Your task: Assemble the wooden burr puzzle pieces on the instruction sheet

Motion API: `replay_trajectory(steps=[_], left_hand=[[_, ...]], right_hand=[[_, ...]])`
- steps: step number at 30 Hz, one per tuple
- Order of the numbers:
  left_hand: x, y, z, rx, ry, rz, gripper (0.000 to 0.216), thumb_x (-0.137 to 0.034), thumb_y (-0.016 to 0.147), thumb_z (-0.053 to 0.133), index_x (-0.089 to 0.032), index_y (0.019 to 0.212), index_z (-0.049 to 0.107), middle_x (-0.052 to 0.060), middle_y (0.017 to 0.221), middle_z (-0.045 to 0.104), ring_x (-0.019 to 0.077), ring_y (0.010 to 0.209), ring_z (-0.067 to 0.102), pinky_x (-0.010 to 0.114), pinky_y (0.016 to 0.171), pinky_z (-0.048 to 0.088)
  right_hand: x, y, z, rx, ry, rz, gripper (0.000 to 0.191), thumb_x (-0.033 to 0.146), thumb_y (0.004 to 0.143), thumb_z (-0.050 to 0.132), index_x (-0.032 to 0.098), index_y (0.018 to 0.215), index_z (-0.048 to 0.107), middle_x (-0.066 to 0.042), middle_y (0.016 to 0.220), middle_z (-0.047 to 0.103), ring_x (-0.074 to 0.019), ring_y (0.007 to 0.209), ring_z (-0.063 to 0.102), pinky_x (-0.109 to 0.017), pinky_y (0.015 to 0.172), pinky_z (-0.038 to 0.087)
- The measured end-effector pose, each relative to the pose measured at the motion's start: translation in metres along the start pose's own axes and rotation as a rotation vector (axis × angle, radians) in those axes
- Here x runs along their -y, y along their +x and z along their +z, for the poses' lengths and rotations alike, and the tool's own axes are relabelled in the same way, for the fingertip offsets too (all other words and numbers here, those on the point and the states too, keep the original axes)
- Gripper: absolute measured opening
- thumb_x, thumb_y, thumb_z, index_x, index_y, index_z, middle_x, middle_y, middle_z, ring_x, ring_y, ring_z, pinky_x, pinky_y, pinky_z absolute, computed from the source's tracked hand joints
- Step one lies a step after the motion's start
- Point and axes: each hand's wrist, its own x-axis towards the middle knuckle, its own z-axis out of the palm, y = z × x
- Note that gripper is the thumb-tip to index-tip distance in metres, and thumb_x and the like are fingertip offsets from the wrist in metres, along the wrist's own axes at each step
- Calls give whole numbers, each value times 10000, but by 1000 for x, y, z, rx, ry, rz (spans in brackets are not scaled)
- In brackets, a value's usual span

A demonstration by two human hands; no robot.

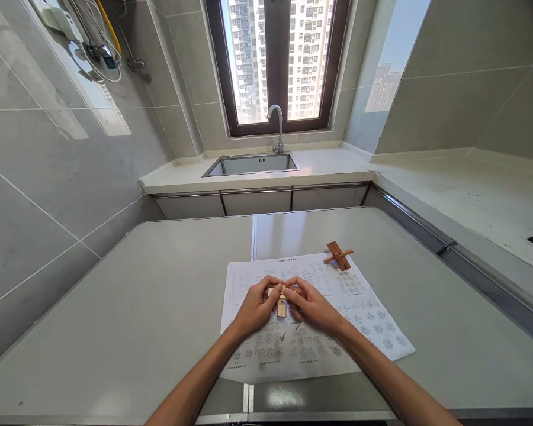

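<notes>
Between my two hands, just over a printed sheet, is a small wooden puzzle [282, 310] of pale interlocking blocks. My left hand [259, 303] grips its left side, thumb and fingertips closed on the wood. From the other side my right hand [310, 303] pinches it too, with the fingers curled. One square block end sticks out toward me below the fingers; much of the rest is hidden by them. The paper sheet [266, 361] carries rows of line drawings of assembly steps and lies flat under both hands.
A brown wooden piece with a stick crossed over it [338, 255] rests on the sheet's far right corner. The grey table [115, 319] spreads to both sides. Beyond it stand a counter [328, 163], a sink [253, 164] and a faucet [279, 127] below a window.
</notes>
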Motion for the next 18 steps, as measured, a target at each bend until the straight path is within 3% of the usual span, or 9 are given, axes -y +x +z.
replay_trajectory(steps=[4,12,18], left_hand=[[0,0,1,9,37,28,358,-486,1034,497,-185,1045,689,23,859,697,175,747,595,272,686,435],[4,-1,-1,19,-11,33,387,-528,1011,530,-189,1085,700,3,789,666,155,685,534,256,645,399],[8,0,-2,19,-14,38,384,-524,1015,534,-181,1077,697,-14,732,626,136,648,499,250,622,377]], right_hand=[[-1,0,1,39,53,30,413,635,947,611,233,974,521,109,604,465,-86,443,401,-241,496,321],[-5,3,2,68,189,37,414,615,910,676,246,911,487,113,630,316,-87,506,197,-248,492,153],[-7,3,3,77,192,13,403,603,922,669,242,916,489,119,626,271,-86,509,159,-256,494,130]])
